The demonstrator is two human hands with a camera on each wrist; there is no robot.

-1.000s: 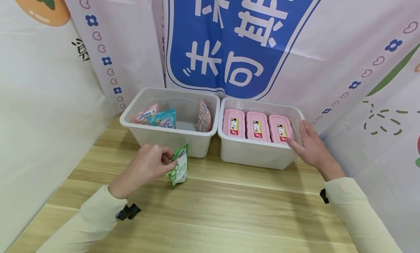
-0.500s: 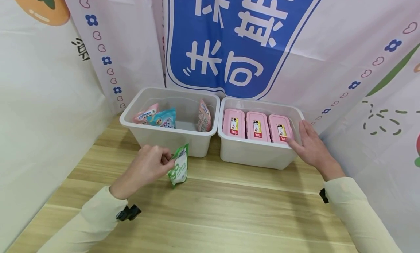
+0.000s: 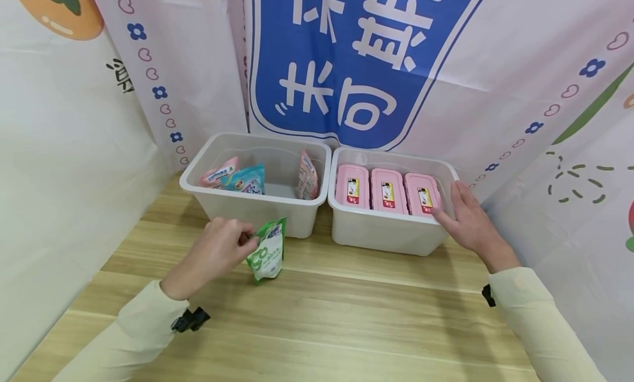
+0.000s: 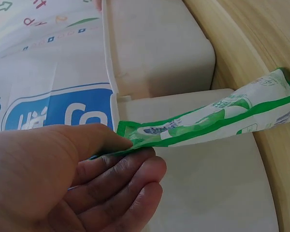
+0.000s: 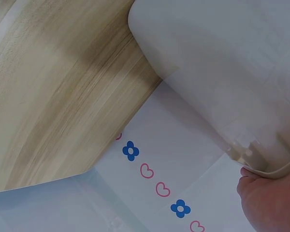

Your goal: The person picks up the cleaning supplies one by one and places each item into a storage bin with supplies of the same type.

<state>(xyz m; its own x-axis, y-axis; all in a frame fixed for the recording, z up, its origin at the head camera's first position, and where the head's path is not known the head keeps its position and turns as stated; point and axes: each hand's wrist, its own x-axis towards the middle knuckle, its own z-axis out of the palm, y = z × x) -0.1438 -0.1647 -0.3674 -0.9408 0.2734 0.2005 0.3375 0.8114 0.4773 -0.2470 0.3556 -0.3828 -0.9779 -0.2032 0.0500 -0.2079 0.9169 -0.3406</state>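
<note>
My left hand [image 3: 218, 254] pinches a green-and-white pouch [image 3: 269, 254] by its upper corner, in front of the left bin [image 3: 257, 205]. In the left wrist view, the pouch [image 4: 217, 116] is seen edge-on, its top between thumb and index finger while the other fingers curl below. My right hand [image 3: 470, 223] rests with extended fingers on the right corner of the right bin [image 3: 386, 233]. In the right wrist view only part of that hand [image 5: 273, 200] shows at the rim.
Pink pouches [image 3: 308, 175] and a blue pouch [image 3: 247, 179] stand in the left bin. Three pink lidded boxes [image 3: 388, 190] sit side by side in the right bin. Both bins stand on a wood-grain table [image 3: 337, 321] against a printed cloth backdrop [image 3: 208, 68].
The pouch has turned so that more of its printed front faces the head camera. My left hand has shifted slightly left; the right hand stays on the bin.
</note>
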